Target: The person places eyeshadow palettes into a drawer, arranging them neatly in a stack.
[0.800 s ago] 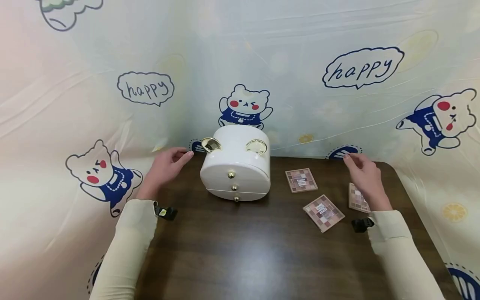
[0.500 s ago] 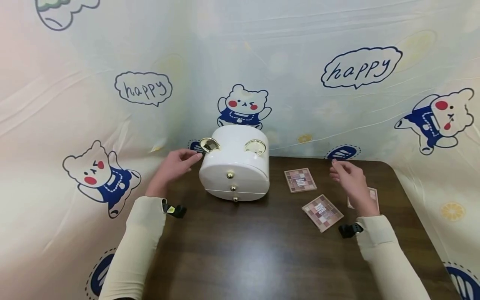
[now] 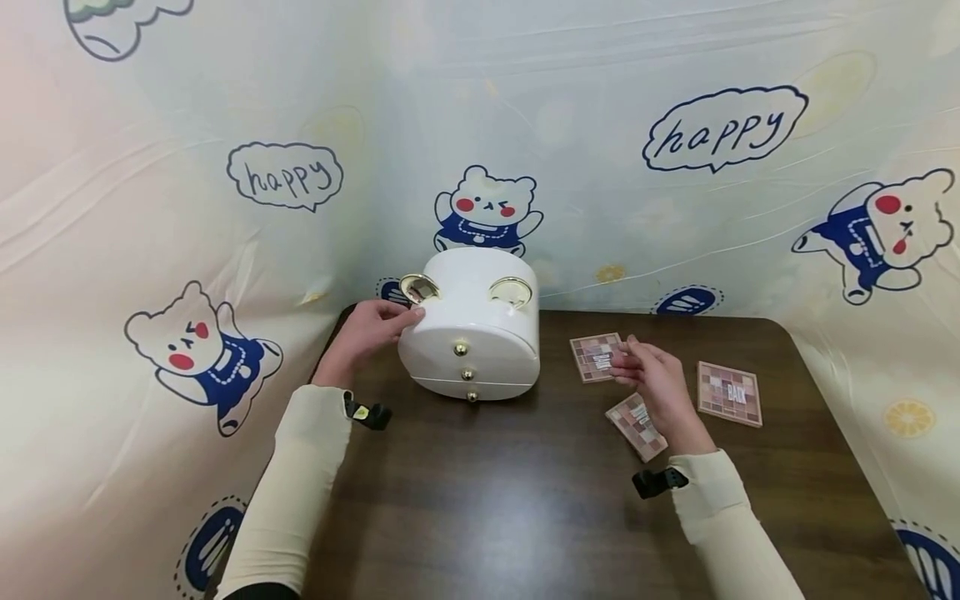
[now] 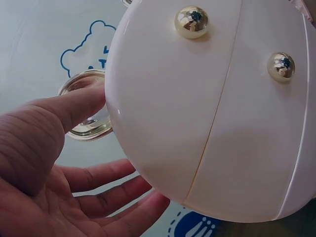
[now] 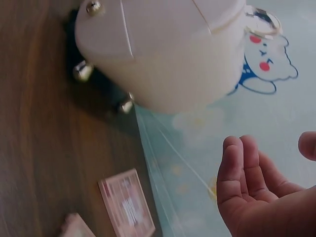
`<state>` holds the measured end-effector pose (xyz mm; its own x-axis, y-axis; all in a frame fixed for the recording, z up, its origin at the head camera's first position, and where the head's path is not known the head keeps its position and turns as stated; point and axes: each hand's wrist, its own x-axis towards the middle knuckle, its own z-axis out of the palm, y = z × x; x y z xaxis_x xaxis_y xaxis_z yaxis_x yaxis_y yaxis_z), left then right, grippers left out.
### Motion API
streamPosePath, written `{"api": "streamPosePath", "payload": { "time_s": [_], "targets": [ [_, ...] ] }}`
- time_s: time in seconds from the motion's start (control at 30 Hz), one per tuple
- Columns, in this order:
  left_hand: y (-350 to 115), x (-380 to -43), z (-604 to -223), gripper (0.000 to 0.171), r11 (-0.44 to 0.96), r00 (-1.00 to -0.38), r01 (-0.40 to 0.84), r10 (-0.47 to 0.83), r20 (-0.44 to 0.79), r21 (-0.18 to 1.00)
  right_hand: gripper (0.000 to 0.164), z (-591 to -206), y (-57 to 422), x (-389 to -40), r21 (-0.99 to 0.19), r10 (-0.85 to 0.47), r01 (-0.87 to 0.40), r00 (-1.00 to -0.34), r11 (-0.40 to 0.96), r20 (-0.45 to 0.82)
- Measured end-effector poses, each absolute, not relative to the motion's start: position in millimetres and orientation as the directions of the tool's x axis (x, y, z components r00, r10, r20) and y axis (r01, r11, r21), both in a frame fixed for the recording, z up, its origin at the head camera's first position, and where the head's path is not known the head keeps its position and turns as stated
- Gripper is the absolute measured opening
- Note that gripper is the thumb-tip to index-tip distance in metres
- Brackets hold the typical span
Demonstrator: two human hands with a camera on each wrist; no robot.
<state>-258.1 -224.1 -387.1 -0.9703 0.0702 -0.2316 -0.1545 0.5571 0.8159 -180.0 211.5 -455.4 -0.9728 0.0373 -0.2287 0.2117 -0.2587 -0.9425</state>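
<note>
A white bear-eared storage box (image 3: 480, 354) is set on the dark wooden table (image 3: 480, 500), its two gold-rimmed ears (image 3: 511, 292) mounted on top and its curved front fitted with gold ball knobs (image 4: 191, 22). At the left side of the box, just below the ear there, the left hand (image 3: 367, 329) is held with thumb outstretched and fingers loosely extended, nothing being gripped; the box's edge is met by the thumb, though firm contact cannot be told. To the right of the box and well apart from it, the right hand (image 3: 660, 379) is raised above the table, its fingers relaxed and slightly bent, with nothing held. Three checkered palettes are laid flat to the right of the box: the nearest palette (image 3: 589, 362) is placed beside it, the front palette (image 3: 633, 429) is turned at an angle farther forward, and the outer palette (image 3: 729, 393) is placed farthest from it. The first two are partly hidden by the right hand in the head view. Behind the box, a pale curtain (image 3: 570, 125) is printed with cartoon bears and "happy" speech bubbles.
</note>
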Motion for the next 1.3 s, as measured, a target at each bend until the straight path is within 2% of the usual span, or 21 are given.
{"api": "streamPosePath", "payload": {
  "time_s": [0.17,0.4,0.57,0.8,1.07,1.3],
  "targets": [
    [-223,-257,-386,0.068,0.598,-0.973,-0.14,0.065,-0.221,0.789,0.027,-461,189,-177,-0.938,0.0,0.229,-0.971,-0.259,-0.237],
    [-224,-256,-386,0.063,0.619,-0.975,-0.131,0.061,-0.214,0.775,0.032,-466,159,-178,-0.932,-0.056,0.274,-0.962,-0.236,-0.269],
    [-222,-256,-386,0.06,0.618,-0.974,-0.143,0.053,-0.222,0.773,0.032,-469,139,-179,-0.915,-0.094,0.293,-0.956,-0.278,-0.278],
    [-220,-255,-386,0.056,0.64,-0.976,-0.132,0.051,-0.213,0.757,0.046,-471,110,-178,-0.876,-0.164,0.334,-0.942,-0.35,-0.293],
    [-217,-258,-386,0.058,0.64,-0.977,-0.141,0.035,-0.212,0.755,0.04,-469,78,-176,-0.861,-0.191,0.343,-0.938,-0.374,-0.29],
    [-218,-258,-386,0.058,0.637,-0.974,-0.159,0.022,-0.224,0.754,0.045,-465,49,-181,-0.857,-0.277,0.368,-0.92,-0.361,-0.278]
  ]
}}
